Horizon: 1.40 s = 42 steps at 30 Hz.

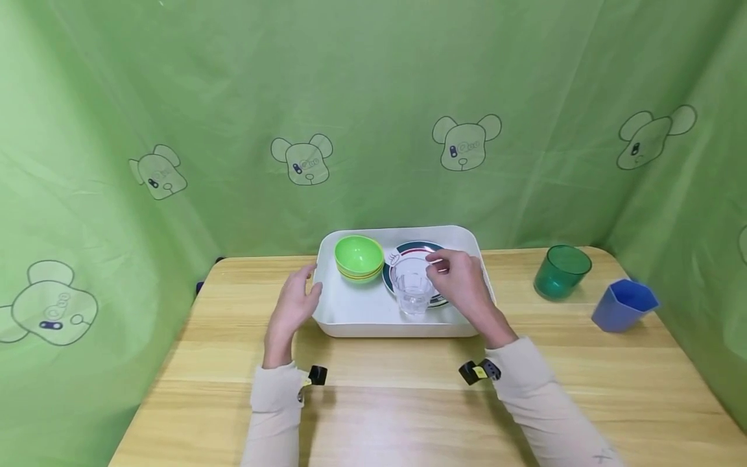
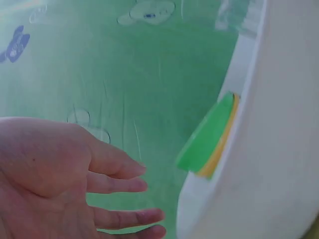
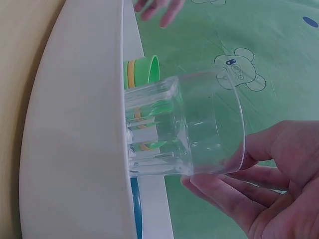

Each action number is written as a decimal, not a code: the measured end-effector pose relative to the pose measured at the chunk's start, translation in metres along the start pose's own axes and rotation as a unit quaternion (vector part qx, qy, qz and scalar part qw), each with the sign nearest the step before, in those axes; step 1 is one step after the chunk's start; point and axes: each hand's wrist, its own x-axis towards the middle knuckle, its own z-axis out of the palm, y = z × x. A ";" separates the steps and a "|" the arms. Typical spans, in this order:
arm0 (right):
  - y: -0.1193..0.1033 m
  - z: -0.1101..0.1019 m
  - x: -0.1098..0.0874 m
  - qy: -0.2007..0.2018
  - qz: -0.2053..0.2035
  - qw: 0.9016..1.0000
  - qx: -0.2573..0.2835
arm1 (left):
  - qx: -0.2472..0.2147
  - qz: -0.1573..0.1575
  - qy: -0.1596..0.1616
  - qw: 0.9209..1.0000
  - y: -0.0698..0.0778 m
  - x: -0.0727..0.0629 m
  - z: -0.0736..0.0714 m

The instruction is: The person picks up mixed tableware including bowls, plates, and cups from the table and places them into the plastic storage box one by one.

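A clear cup [image 1: 413, 295] stands upright in the white tray [image 1: 356, 318], near its front wall and overlapping the patterned plate [image 1: 403, 250]. My right hand [image 1: 461, 279] pinches this cup at its right side by the rim. In the right wrist view the thumb shows through the clear wall and the fingers [image 3: 214, 191] lie along the outside. My left hand [image 1: 294, 301] is beside the tray's left wall, its fingers [image 2: 127, 219] spread and holding nothing. Green and yellow stacked bowls [image 1: 358, 256] sit in the tray's left half.
On the table's right side stand a green cup [image 1: 562, 272] and, nearer the right edge, a blue angular cup [image 1: 623, 306]. A green curtain [image 1: 373, 97] with printed bear heads hangs behind and at both sides of the wooden table [image 1: 385, 415].
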 end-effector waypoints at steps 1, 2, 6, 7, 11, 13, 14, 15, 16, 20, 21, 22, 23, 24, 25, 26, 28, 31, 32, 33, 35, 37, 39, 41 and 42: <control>-0.001 0.001 0.000 0.002 -0.001 1.000 0.002 | 0.000 0.011 0.007 1.000 0.005 0.000 0.001; -0.001 0.002 0.000 0.003 -0.001 1.000 0.004 | -0.003 0.023 0.012 1.000 0.010 0.000 0.002; -0.004 0.005 0.000 0.002 0.006 1.000 0.007 | -0.029 0.064 0.010 0.997 0.028 0.002 0.010; -0.005 0.006 0.000 -0.001 0.008 1.000 0.007 | -0.035 0.071 0.004 0.997 0.032 0.003 0.012; -0.008 0.011 0.000 -0.008 0.008 1.000 0.011 | -0.045 0.092 -0.017 0.995 0.045 0.006 0.023; -0.009 0.013 0.000 -0.007 0.005 1.000 0.015 | -0.041 0.097 -0.021 0.994 0.049 0.006 0.027; -0.010 0.015 -0.001 -0.005 0.004 1.000 0.018 | -0.042 0.097 -0.024 0.994 0.051 0.006 0.029; -0.010 0.016 -0.001 -0.004 0.003 1.000 0.019 | -0.041 0.099 -0.027 0.994 0.053 0.005 0.031; -0.010 0.018 -0.001 -0.002 0.002 1.000 0.021 | -0.043 0.098 -0.031 0.994 0.055 0.005 0.032; -0.010 0.022 -0.002 0.005 -0.006 1.000 0.022 | -0.048 0.099 -0.042 0.993 0.062 0.005 0.039; -0.010 0.023 -0.002 0.006 -0.008 1.000 0.021 | -0.050 0.099 -0.044 0.993 0.064 0.005 0.041; -0.010 0.024 -0.002 0.008 -0.010 1.000 0.021 | -0.051 0.099 -0.045 0.993 0.066 0.006 0.042; -0.010 0.025 -0.002 0.011 -0.011 1.000 0.020 | -0.053 0.098 -0.046 0.993 0.067 0.006 0.044; -0.011 0.026 -0.002 0.012 -0.012 1.000 0.021 | -0.055 0.098 -0.047 0.993 0.069 0.007 0.045; -0.011 0.027 -0.001 0.014 -0.013 1.000 0.022 | -0.057 0.097 -0.049 0.992 0.070 0.008 0.047; -0.012 0.028 -0.001 0.014 -0.014 1.000 0.024 | -0.059 0.095 -0.049 0.993 0.071 0.008 0.048; -0.013 0.029 -0.001 0.013 -0.016 0.999 0.028 | -0.060 0.093 -0.049 0.993 0.072 0.010 0.050; -0.015 0.031 -0.001 0.013 -0.020 0.999 0.035 | -0.066 0.081 -0.051 0.993 0.072 0.011 0.053; -0.016 0.031 -0.001 0.012 -0.019 0.999 0.038 | -0.070 0.076 -0.052 0.993 0.071 0.012 0.054; -0.016 0.032 -0.002 0.013 -0.019 0.999 0.039 | -0.074 0.072 -0.053 0.993 0.071 0.012 0.055; -0.018 0.032 -0.003 0.012 -0.020 0.999 0.042 | -0.082 0.064 -0.053 0.993 0.070 0.012 0.056; -0.018 0.034 -0.004 0.013 -0.022 0.999 0.043 | -0.085 0.059 -0.051 0.993 0.068 0.012 0.056; -0.018 0.035 -0.005 0.012 -0.023 0.999 0.046 | -0.079 0.060 -0.045 0.994 0.068 0.012 0.057; -0.018 0.037 -0.006 0.014 -0.028 0.998 0.047 | -0.069 0.057 -0.038 0.995 0.067 0.012 0.056; -0.018 0.038 -0.006 0.014 -0.029 0.998 0.048 | -0.068 0.053 -0.036 0.996 0.067 0.012 0.056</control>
